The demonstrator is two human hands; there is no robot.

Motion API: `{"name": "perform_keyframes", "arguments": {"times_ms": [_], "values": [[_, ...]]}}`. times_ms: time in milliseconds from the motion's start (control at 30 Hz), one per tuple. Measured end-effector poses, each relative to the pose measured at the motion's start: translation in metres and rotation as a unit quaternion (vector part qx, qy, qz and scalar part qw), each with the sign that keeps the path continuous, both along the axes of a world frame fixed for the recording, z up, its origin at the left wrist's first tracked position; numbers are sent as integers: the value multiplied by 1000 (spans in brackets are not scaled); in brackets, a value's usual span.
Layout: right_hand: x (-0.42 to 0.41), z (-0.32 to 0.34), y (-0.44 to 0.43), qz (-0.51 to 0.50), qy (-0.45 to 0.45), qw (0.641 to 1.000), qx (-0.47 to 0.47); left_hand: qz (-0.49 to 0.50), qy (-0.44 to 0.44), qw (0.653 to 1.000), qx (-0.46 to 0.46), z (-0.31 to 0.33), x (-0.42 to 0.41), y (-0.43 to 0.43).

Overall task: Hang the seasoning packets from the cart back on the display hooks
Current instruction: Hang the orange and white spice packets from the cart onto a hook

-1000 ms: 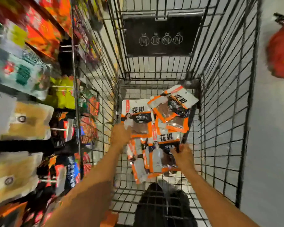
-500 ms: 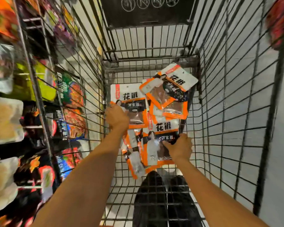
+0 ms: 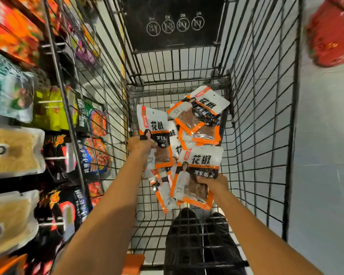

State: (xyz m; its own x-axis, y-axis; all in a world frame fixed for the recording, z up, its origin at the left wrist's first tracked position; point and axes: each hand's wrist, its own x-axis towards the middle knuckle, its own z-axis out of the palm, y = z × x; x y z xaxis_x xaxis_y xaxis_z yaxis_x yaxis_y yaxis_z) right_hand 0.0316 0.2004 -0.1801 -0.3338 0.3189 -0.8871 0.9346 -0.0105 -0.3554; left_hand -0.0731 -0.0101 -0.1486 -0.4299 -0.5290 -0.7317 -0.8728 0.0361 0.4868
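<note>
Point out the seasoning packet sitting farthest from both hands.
The tilted packet propped in the cart's far right corner; neither hand touches it.

Packet in left hand and packet in right hand, both now lifted.

Single head view, steeply down into the cart, close.

both bare arms reached forward and down, side by side. the left hand was a bit farther out, its fingers curled shut around the edge of something it held. the right hand sat closer in, fingers closed too, thumb side up. both wrists were straight.
</note>
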Motion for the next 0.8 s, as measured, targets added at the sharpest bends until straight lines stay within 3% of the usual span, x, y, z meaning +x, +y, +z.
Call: {"name": "perform_keyframes", "arguments": {"times_ms": [233, 433, 533, 667, 800], "values": [[9, 50, 9, -22, 61, 998, 9, -23, 68, 997, 28, 47, 39, 0], [-3, 124, 21, -32, 144, 983, -113, 4, 167, 984, 54, 122, 87, -3], [-16, 165, 23, 27, 194, 972, -128, 33, 204, 977, 46, 175, 117, -6], [-25, 227, 21, 143, 277, 931, -191, 86, 302, 950, 0, 244, 164, -13], [-16, 295, 8, 282, 349, 856, -254, 112, 369, 917, -100, 309, 229, -20]]}}
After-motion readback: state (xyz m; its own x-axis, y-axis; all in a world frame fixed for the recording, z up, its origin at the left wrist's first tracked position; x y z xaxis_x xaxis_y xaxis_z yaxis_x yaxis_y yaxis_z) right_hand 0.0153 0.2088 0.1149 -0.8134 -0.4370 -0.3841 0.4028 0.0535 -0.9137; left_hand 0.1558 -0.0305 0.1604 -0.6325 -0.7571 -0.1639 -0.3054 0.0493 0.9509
